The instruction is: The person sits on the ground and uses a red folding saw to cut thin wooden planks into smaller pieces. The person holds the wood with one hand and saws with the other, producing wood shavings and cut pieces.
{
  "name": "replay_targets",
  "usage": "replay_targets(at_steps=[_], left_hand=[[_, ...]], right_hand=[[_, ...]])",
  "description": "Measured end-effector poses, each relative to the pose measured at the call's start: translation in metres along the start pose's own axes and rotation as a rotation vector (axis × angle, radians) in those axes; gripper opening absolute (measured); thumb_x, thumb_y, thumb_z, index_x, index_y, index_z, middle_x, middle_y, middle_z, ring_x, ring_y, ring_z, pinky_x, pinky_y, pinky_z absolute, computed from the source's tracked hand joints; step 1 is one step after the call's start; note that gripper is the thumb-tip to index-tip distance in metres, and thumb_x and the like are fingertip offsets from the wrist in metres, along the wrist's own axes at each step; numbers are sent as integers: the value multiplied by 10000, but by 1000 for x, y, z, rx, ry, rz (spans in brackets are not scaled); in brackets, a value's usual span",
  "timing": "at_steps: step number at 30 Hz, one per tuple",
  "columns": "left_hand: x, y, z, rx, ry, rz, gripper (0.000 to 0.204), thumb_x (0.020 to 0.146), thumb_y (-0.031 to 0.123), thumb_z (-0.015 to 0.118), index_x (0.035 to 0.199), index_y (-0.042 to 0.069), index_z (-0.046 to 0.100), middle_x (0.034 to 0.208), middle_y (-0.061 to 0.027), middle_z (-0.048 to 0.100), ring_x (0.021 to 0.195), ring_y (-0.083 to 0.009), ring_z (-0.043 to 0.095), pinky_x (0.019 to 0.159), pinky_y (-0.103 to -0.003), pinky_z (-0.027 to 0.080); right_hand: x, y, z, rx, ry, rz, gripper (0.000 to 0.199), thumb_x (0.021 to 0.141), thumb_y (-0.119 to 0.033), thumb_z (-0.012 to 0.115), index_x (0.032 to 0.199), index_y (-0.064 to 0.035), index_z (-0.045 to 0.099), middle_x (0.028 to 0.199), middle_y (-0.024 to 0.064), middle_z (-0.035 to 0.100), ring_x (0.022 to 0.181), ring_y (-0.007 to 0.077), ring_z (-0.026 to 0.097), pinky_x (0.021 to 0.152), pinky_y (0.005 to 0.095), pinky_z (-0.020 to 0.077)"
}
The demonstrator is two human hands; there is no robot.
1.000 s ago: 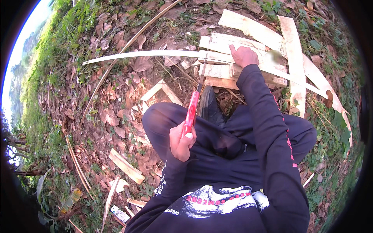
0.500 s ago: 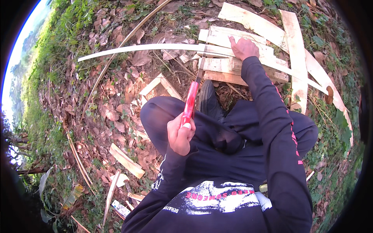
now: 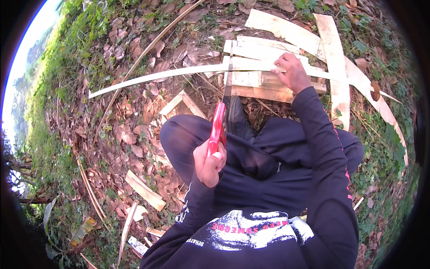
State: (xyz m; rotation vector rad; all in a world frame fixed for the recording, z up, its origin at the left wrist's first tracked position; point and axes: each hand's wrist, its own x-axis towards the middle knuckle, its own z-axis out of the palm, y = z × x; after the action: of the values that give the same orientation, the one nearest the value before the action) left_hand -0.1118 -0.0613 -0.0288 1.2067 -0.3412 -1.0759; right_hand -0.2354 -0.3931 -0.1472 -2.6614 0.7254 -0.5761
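My left hand (image 3: 208, 165) is closed round the red handle of a handsaw (image 3: 218, 124). Its thin blade points away from me and crosses a long pale wooden strip (image 3: 172, 73), near the left end of a low stack of boards (image 3: 268, 93). With fingers curled, my right hand (image 3: 294, 74) grips the same strip over the stack, to the right of the blade. The strip lies across the stack and sticks out well to the left. Whether the blade has cut into it I cannot tell.
Long flat planks (image 3: 330, 49) lie crossed right of the stack. Beyond the strip's left part lies a thin curved stick (image 3: 145, 51). Angled wood pieces (image 3: 193, 106) are beside my left knee, and an offcut (image 3: 144, 190) lies lower left. Dry leaves and grass cover the ground.
The strip has turned, its left end coming nearer me. My right hand has gone from pressing on the boards to gripping the strip. The saw has drawn slightly toward me.
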Motion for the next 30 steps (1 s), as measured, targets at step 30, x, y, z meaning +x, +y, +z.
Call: replay_targets(at_steps=[30], left_hand=[[13,3,37,245,11,-32,189,782,183,488,714,8,507,537,34,416,461,-43,337,439,-231,243]], right_hand=[[53,-25,51,-274,-119,750,409,886,-297,433,700,-93,735,754,148,706,791,297,650,855,443,380]])
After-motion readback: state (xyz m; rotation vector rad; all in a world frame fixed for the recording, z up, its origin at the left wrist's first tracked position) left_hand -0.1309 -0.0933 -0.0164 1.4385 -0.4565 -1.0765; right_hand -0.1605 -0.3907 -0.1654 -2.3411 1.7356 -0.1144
